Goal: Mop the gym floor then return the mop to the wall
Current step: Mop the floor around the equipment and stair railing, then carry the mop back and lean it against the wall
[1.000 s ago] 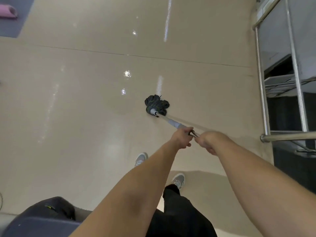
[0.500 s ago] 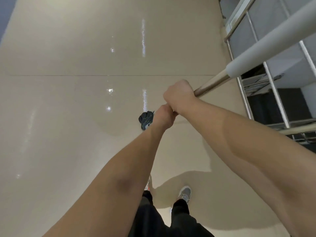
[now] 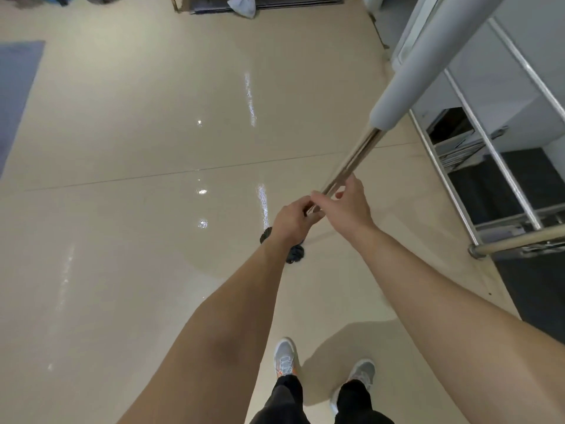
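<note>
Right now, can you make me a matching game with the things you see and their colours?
Things:
1. mop head
2. mat at the left edge
3. floor
4. shoes

Colours:
A. shiny beige
B. grey with orange bits
C. dark, nearly black
D. blue

Pairs: 1-C, 2-D, 3-A, 4-B
</note>
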`<state>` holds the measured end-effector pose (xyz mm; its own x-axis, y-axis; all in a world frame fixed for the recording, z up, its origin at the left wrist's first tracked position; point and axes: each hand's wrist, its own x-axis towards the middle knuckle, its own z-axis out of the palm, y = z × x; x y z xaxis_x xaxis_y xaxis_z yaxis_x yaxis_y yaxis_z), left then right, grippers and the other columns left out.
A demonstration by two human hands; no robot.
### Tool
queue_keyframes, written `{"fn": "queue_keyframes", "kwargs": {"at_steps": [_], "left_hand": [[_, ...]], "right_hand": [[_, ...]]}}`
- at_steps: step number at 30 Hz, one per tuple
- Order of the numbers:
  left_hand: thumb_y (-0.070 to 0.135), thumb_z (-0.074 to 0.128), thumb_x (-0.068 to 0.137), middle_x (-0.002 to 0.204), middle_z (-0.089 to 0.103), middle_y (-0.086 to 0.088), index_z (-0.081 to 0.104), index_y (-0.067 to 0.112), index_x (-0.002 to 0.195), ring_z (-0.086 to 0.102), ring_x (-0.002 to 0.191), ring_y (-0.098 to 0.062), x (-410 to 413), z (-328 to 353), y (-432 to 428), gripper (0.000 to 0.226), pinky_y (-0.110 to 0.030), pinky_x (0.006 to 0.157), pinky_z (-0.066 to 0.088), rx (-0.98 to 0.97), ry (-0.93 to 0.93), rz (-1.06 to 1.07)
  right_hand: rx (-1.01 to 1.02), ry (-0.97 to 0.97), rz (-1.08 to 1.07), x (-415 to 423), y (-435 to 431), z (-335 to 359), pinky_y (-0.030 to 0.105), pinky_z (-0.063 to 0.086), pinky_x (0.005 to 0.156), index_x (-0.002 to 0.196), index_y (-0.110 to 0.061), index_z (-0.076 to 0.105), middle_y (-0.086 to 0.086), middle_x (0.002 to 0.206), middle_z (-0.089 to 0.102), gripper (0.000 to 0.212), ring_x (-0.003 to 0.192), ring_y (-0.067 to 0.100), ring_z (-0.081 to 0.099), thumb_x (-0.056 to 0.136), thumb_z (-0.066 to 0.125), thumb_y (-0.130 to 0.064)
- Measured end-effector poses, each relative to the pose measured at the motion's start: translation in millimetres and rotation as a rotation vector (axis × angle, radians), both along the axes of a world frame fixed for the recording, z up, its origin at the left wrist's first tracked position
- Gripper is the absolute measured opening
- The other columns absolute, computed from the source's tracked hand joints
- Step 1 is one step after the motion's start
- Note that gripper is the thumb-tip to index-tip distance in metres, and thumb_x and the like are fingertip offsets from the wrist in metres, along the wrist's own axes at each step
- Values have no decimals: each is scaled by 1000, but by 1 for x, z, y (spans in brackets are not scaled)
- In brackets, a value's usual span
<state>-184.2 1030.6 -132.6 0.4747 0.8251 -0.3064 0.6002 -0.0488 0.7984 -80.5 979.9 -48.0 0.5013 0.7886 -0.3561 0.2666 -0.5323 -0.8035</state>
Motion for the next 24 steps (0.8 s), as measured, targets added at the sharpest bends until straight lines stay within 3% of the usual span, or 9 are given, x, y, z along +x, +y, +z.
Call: {"fn": "queue_keyframes", "kwargs": {"at_steps": [2,4,6,10,12,15,19,24], "left_hand": [[40,58,89,90,64,11,62,26,108,56,82,-16,2,0,-4,24,-29,69,39,4,30,23],[37,54,90,91,65,4,58,23,104,56,82,-21,4,6,-6,19,-31,68,39,7,75,29],[29,51,92,80,59,2,51,20,90,52,76,-23,2,13,-5,10,-32,63,37,0,133,9],[23,48,90,68,50,9,43,24,74,48,64,-16,-4,26,-1,17,-27,52,31,-22,111,59],[30,51,87,75,56,9,46,23,92,52,67,-14,-4,35,2,9,-27,54,34,-51,65,93],[35,58,87,95,65,4,44,25,110,61,83,-20,-2,55,3,29,-31,63,43,-53,6,113],[38,59,91,90,62,0,44,23,98,57,81,-23,10,87,-7,22,-33,66,41,34,-42,34],[44,57,90,83,61,0,44,24,95,60,77,-26,40,124,-41,25,-37,65,45,127,-75,-80]], "right_hand": [[57,289,-155,-9,16,4,32,48,89,115,-27,62,-8,111,64,41,101,11,62,78,72,-41],[57,357,-213,-19,22,8,30,47,77,83,-22,67,-9,81,69,21,81,12,64,80,72,-42],[44,344,-210,-30,23,14,30,43,67,62,-19,52,-7,59,57,34,62,15,56,79,72,-39],[119,333,-182,-43,31,49,31,35,63,65,-17,44,6,66,39,27,62,20,40,75,68,-24],[179,313,-143,-43,36,75,33,33,62,64,-16,40,9,68,36,25,64,20,37,70,64,-21],[265,273,-115,-39,40,116,34,30,63,67,-16,38,9,70,33,21,66,21,31,67,59,-18],[346,222,-179,-23,31,166,35,30,59,71,-12,43,11,65,34,19,63,23,33,65,59,-21],[468,228,-340,12,-3,207,27,36,51,63,-18,44,-2,46,40,25,48,20,39,80,61,-19]]}}
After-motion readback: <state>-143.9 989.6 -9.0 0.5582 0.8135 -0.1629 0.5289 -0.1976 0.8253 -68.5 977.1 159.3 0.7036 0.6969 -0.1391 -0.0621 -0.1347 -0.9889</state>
